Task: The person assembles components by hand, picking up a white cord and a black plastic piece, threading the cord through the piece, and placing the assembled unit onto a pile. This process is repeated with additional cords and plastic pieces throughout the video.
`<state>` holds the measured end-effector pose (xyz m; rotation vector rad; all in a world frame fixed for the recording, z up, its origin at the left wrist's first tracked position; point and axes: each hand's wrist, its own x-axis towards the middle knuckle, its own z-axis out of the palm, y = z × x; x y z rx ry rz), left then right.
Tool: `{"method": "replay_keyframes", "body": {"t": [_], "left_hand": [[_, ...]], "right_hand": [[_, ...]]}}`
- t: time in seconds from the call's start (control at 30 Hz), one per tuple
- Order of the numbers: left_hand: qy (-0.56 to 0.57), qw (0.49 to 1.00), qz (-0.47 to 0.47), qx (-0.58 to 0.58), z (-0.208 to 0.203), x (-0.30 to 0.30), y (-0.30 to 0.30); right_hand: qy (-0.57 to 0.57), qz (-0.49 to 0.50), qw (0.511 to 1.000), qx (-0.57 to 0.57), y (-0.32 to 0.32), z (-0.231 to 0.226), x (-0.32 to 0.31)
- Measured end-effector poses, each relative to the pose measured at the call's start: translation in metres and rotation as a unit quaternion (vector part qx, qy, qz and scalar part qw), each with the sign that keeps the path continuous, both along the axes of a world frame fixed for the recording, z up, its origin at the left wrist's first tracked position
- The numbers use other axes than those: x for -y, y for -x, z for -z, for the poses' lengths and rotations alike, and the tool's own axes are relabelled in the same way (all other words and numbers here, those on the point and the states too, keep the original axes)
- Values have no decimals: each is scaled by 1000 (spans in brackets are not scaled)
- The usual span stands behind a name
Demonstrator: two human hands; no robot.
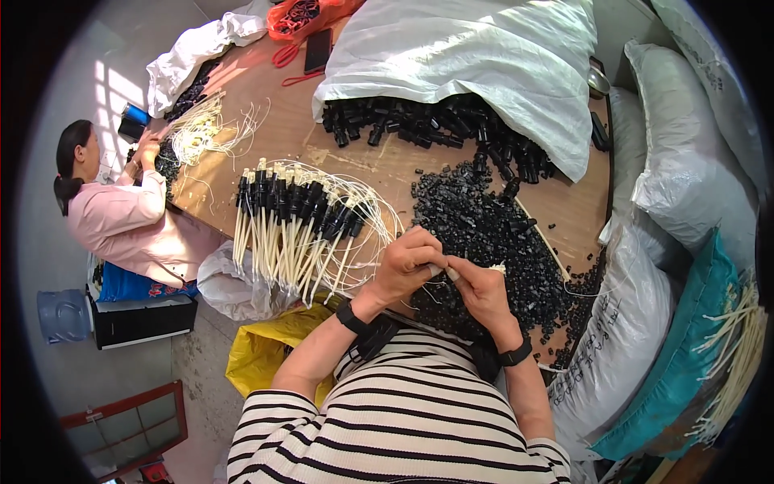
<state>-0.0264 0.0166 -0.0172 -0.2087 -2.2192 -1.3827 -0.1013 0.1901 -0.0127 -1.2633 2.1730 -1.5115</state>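
My left hand and my right hand meet over the near edge of the table, both closed in a pinch with thumbs and fingertips nearly touching. What lies between the fingertips is too small and covered to make out. A small cream-coloured tip shows just beyond my right hand. Under and behind the hands spreads a heap of small black plastic pieces. To the left of my left hand lies a bundle of cream cables with black sleeves and thin white wires at their far ends.
A white woven sack spills larger black connector parts at the back. Filled sacks line the right side. Across the table's left end, a person in pink works by another cable pile. A yellow bag hangs below the near edge.
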Motion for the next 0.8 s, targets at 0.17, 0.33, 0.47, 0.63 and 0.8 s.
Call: {"method": "replay_keyframes", "body": {"t": [0.17, 0.33, 0.47, 0.63, 0.8], "left_hand": [[-77, 995, 45, 51, 0, 8, 1], [-39, 991, 98, 85, -6, 13, 14], [4, 947, -201, 251, 7, 38, 50], [112, 925, -269, 244, 37, 62, 67], [133, 932, -266, 208, 41, 63, 63]], "right_hand": [[-68, -32, 991, 110, 9, -7, -1], [-14, 21, 996, -81, 10, 2, 3], [-14, 127, 991, 36, 12, 1, 2], [-49, 178, 971, 149, 15, 5, -3], [-53, 174, 960, 211, 18, 5, -7]]}}
